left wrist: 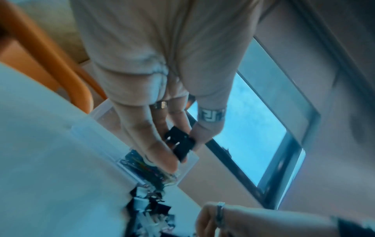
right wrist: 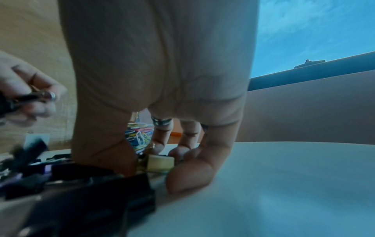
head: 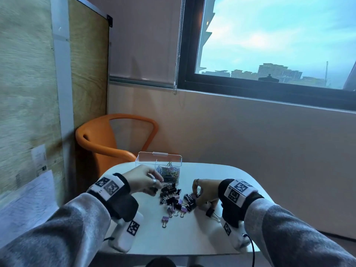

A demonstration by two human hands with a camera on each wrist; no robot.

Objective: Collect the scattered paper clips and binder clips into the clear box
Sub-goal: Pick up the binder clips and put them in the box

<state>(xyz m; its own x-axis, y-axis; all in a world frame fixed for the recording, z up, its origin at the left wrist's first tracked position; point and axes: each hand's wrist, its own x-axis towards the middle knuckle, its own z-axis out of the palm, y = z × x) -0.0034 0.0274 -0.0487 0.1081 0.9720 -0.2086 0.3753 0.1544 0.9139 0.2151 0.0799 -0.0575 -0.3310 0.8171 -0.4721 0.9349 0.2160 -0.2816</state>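
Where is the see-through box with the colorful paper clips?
In the head view, the clear box stands at the table's far edge, just beyond the left hand, before the orange chair.

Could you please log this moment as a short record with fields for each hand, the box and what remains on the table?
left hand: pinches a black binder clip near the clear box
right hand: fingers curled on a clip at the pile's right edge
clear box: open, holds coloured paper clips
table: black and purple binder clips still scattered
task state: unfinished
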